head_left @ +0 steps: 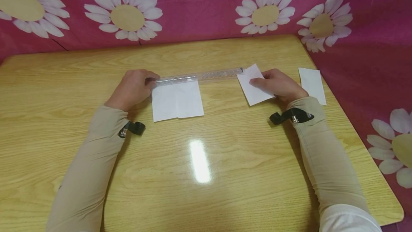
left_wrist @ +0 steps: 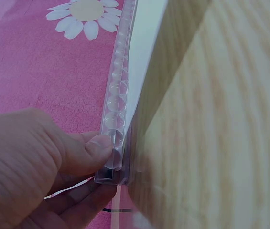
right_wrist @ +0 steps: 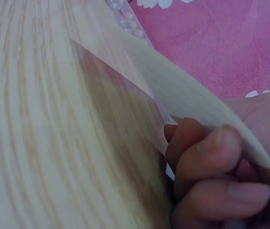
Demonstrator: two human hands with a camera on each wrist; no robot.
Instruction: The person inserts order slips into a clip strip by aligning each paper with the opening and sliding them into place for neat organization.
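Observation:
A long clear plastic strip (head_left: pixel 222 74) with a row of round bubble shapes lies across the table. My left hand (head_left: pixel 133 85) pinches its left end, thumb on top in the left wrist view, where the bubbles (left_wrist: pixel 115 102) show. Below the strip's left half, two white paper pieces (head_left: pixel 165 101) sit side by side with their top edges against it; whether they are tucked inside I cannot tell. My right hand (head_left: pixel 278 83) holds another white paper piece (head_left: pixel 252 94), tilted, its upper left corner by the strip's right end. In the right wrist view this paper (right_wrist: pixel 187 95) bends along the curled fingers (right_wrist: pixel 211 157).
One more white paper piece (head_left: pixel 313 81) lies near the right edge of the wooden table (head_left: pixel 231 189), beyond my right wrist. A pink cloth (head_left: pixel 199 10) with white daisies hangs behind the table and down its right side. Light glares on the tabletop in front.

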